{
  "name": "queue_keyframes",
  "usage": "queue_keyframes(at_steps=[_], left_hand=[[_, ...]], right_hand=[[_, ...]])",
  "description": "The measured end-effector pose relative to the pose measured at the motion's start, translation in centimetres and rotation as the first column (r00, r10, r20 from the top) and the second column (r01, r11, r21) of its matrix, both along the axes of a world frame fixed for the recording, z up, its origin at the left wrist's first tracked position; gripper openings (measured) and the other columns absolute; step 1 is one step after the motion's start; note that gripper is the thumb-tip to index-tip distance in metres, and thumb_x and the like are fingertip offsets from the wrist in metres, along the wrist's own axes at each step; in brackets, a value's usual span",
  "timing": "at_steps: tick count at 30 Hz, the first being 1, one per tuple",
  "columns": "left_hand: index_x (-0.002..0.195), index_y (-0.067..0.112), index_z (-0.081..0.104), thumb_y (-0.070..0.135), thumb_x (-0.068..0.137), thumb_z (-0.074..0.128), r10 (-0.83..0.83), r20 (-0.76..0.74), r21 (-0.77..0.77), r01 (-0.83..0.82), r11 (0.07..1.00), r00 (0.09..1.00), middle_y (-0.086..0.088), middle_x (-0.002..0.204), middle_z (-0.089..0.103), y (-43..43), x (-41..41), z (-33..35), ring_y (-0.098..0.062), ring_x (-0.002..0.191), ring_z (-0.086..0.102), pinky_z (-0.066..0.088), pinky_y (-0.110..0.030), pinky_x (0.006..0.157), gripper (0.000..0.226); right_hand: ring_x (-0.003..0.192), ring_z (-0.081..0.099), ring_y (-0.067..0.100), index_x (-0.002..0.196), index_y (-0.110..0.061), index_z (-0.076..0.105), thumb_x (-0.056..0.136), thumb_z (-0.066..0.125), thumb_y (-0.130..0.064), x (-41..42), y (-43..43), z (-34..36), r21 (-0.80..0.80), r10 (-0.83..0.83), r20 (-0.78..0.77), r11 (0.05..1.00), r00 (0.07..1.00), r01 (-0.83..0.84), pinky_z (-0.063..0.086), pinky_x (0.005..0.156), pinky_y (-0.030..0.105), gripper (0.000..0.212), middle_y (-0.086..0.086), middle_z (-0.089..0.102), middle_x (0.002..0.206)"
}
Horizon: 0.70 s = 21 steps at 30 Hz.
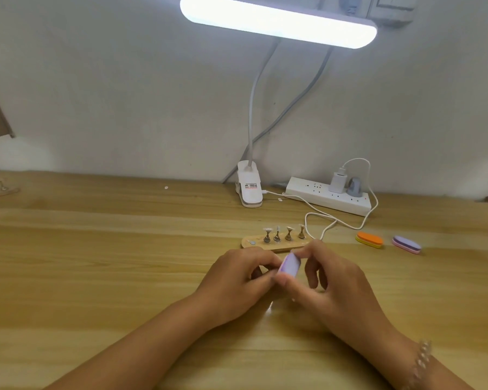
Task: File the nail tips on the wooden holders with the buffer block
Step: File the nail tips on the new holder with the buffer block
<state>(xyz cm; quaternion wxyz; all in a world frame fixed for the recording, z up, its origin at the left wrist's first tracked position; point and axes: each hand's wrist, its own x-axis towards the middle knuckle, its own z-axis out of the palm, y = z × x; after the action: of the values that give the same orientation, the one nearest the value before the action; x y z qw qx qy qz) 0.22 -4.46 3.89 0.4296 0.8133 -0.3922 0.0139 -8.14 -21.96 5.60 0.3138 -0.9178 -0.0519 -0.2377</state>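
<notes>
Right hand (335,280) pinches rounded lilac buffer block (289,264).

home nail desk: clip lamp (278,22), power strip (328,197), wooden table (96,263).

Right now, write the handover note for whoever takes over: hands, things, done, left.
Left hand: fingers curled beside the buffer; what its grip holds is hidden.
Right hand: pinches the buffer.
Base lies just behind the hands, with four holders upright on it, each carrying a tip. The spot at the base's left end shows only a disc.
Orange buffer and purple buffer lie to the right.
Done: cannot tell which tips are filed.
Left: probably the four standing tips.
</notes>
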Motion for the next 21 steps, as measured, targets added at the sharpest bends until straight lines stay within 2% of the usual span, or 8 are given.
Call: queue_keyframes(at_steps=[2, 5, 9, 13, 17, 21], left_hand=[[0.096, 0.032, 0.075, 0.027, 0.087, 0.064, 0.011, 0.001, 0.000, -0.011, 1.000, 1.000, 0.021, 0.076, 0.060, -0.02, 0.06, 0.04, -0.004, 0.066, 0.054, 0.044, -0.028, 0.064, 0.015], [0.094, 0.034, 0.075, 0.027, 0.090, 0.068, 0.039, 0.017, 0.004, -0.040, 0.999, 0.999, 0.017, 0.077, 0.060, -0.04, 0.21, -0.06, -0.004, 0.065, 0.053, 0.046, -0.030, 0.066, 0.011], [0.094, 0.035, 0.075, 0.025, 0.087, 0.068, 0.008, -0.017, -0.024, -0.008, 1.000, 1.000, 0.021, 0.077, 0.059, 0.06, 0.15, -0.10, -0.003, 0.064, 0.053, 0.045, -0.028, 0.064, 0.014], [0.095, 0.038, 0.076, 0.029, 0.090, 0.070, 0.026, -0.029, -0.049, -0.027, 0.998, 0.999, 0.028, 0.077, 0.059, 0.04, 0.35, -0.15, -0.003, 0.065, 0.054, 0.047, -0.028, 0.067, 0.012], [0.093, 0.036, 0.075, 0.029, 0.089, 0.070, 0.013, -0.011, -0.044, -0.013, 0.999, 1.000, 0.023, 0.075, 0.059, 0.06, 0.24, -0.18, -0.001, 0.064, 0.054, 0.043, -0.024, 0.064, 0.010], [0.096, 0.037, 0.076, 0.031, 0.090, 0.070, 0.024, -0.019, -0.047, -0.025, 0.999, 1.000, 0.026, 0.077, 0.061, 0.01, 0.24, -0.23, -0.002, 0.066, 0.056, 0.049, -0.028, 0.070, 0.010]], right_hand=[[0.055, 0.048, 0.010, 0.091, -0.033, 0.055, 0.074, 0.062, -0.071, -0.28, 0.37, -0.01, -0.037, 0.040, -0.010, 0.998, 0.999, -0.041, 0.035, 0.051, 0.025, 0.042, -0.008, 0.051, 0.063], [0.055, 0.048, 0.011, 0.087, -0.031, 0.054, 0.071, 0.060, -0.072, 0.38, -0.20, 0.18, 0.059, -0.022, -0.024, 0.998, 0.999, 0.024, 0.034, 0.054, 0.028, 0.044, -0.006, 0.050, 0.060], [0.054, 0.047, 0.012, 0.091, -0.031, 0.054, 0.073, 0.061, -0.070, -0.29, 0.36, -0.04, -0.067, 0.016, -0.011, 0.998, 1.000, -0.017, 0.034, 0.049, 0.025, 0.044, -0.008, 0.050, 0.063], [0.054, 0.047, 0.011, 0.088, -0.028, 0.057, 0.070, 0.058, -0.071, 0.56, -0.37, 0.34, 0.115, -0.015, -0.029, 0.993, 0.999, 0.018, 0.036, 0.055, 0.029, 0.046, -0.002, 0.052, 0.060], [0.055, 0.049, 0.013, 0.095, -0.032, 0.057, 0.074, 0.059, -0.069, -0.02, 0.13, 0.14, 0.038, 0.051, -0.039, 0.998, 0.998, -0.050, 0.037, 0.052, 0.029, 0.042, -0.002, 0.053, 0.062], [0.056, 0.049, 0.011, 0.090, -0.029, 0.061, 0.071, 0.055, -0.070, 0.55, -0.54, 0.35, 0.114, -0.024, -0.043, 0.993, 0.999, 0.029, 0.037, 0.057, 0.031, 0.046, -0.001, 0.053, 0.060]])
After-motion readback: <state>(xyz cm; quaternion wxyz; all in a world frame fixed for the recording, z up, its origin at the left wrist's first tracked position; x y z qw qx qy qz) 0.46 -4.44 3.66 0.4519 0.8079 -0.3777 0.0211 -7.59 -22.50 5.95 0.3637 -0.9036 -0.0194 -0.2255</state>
